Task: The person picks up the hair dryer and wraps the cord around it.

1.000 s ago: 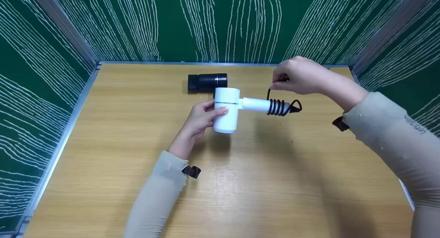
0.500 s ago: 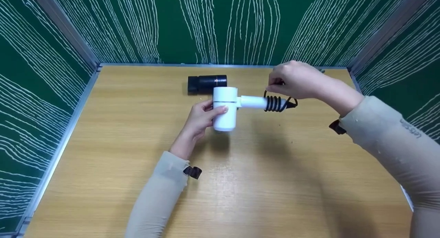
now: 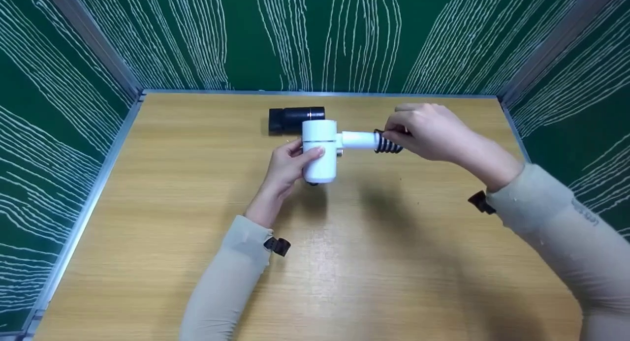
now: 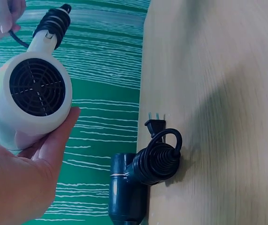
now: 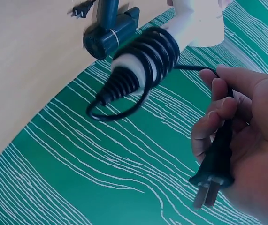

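A white hair dryer [image 3: 322, 169] is held above the table, its handle pointing right. My left hand [image 3: 283, 171] grips the barrel, thumb across the front. In the left wrist view the round black intake grille [image 4: 37, 87] faces the camera. Black cord [image 5: 159, 51] is wound in several coils around the handle's end. Close beside those coils, my right hand [image 3: 433, 132] pinches the cord's free end between thumb and fingertips. The two-pin plug [image 5: 214, 161] sits inside the curled fingers of that hand, prongs outward, as the right wrist view shows.
Behind the white dryer a black hair dryer [image 3: 290, 120] lies on the wooden table [image 3: 197, 193], partly hidden by it. Its cord [image 4: 157, 164] is wrapped round its handle, with a plug [image 4: 156, 126] sticking out. Green panels [image 3: 266, 36] with white wavy lines enclose the table's back and sides.
My right hand has come down toward me, from above the handle to beside its end, drawing the cord round. The white dryer has shifted slightly up and left, still in my left hand.
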### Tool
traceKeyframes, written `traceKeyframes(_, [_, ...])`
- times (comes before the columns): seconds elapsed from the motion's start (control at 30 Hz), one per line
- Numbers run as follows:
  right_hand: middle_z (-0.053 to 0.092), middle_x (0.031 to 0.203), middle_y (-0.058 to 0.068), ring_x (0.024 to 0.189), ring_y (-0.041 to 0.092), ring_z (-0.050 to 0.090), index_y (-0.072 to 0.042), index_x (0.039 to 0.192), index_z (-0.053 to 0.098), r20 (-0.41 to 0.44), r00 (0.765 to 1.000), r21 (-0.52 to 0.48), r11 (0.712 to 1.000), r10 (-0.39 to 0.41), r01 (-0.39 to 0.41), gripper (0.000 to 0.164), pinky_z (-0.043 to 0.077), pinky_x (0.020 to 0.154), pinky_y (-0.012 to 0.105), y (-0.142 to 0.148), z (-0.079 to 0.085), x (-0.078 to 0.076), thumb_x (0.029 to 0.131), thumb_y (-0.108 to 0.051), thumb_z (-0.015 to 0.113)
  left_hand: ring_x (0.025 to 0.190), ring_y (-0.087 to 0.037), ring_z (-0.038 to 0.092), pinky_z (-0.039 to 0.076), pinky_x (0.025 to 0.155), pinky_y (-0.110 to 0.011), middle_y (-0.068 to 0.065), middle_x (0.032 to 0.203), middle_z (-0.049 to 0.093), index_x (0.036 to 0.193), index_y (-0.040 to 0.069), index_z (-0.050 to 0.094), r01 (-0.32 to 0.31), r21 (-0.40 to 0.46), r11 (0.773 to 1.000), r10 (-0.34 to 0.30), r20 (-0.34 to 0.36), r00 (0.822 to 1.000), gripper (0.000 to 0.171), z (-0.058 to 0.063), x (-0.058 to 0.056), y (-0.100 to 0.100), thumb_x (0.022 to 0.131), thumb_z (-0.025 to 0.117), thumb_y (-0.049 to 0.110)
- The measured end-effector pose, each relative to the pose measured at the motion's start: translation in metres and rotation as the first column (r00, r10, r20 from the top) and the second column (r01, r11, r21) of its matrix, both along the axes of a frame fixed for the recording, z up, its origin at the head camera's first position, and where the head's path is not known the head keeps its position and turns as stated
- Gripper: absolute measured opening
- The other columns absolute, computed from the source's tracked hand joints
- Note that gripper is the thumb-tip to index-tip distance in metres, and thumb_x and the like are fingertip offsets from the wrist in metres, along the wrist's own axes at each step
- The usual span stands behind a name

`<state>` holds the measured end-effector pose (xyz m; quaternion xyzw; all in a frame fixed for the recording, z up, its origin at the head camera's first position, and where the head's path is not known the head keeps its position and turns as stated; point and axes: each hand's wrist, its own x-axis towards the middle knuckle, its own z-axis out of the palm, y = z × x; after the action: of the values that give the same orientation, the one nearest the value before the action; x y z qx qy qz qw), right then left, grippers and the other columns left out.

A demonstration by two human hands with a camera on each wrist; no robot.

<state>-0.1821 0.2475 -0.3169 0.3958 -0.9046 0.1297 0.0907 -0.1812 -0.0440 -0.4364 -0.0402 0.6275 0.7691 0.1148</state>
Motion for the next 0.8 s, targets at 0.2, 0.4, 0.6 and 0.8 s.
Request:
traceKeyframes(0.2, [0.068,0.085,0.010,0.067,0.016,0.057,0.001,0.097,0.075,0.023,1.000,-0.137,0.990,-0.021,0.024,0.008,0.048,0.057,0.030,0.003,-0.024,0.010,0.099,-0.006,0.075,0.123,-0.035,0.069,0.058,0.104,-0.048,-0.019,0.137,0.069,0.148,0.002,0.061,-0.037,0.007,0.999,0.037,-0.001,0.999,0.057,-0.002,-0.002,0.000,0.096,0.082,0.013])
traceKeyframes(0.4, [0.072,0.094,0.011,0.076,0.011,0.062,0.002,0.108,0.075,0.160,0.987,-0.344,0.935,-0.027,0.082,0.010,0.053,0.061,0.020,0.002,-0.056,0.020,0.099,-0.003,0.074,0.125,-0.033,0.068,0.056,0.107,-0.045,-0.017,0.137,0.069,0.148,0.004,0.061,-0.060,0.010,0.998,0.060,0.000,0.998,0.058,-0.002,-0.004,-0.001,0.096,0.083,0.016])
traceKeyframes(0.6, [0.072,0.103,0.009,0.079,0.014,0.068,0.003,0.118,0.074,0.309,0.951,-0.523,0.836,0.004,0.167,0.017,0.057,0.066,0.019,-0.002,-0.086,0.030,0.103,-0.003,0.070,0.125,-0.030,0.068,0.056,0.107,-0.044,-0.014,0.139,0.068,0.150,0.006,0.060,-0.079,0.026,0.996,0.079,0.023,0.997,0.060,0.002,-0.004,-0.001,0.095,0.083,0.016])
traceKeyframes(0.8, [0.074,0.103,0.009,0.089,0.015,0.072,0.000,0.121,0.076,0.412,0.910,-0.617,0.750,0.051,0.237,0.018,0.059,0.077,0.020,-0.007,-0.105,0.038,0.105,-0.004,0.067,0.125,-0.031,0.067,0.057,0.106,-0.046,-0.014,0.139,0.067,0.152,0.007,0.059,-0.093,0.080,0.992,0.091,0.033,0.995,0.060,0.005,-0.005,-0.002,0.096,0.081,0.015])
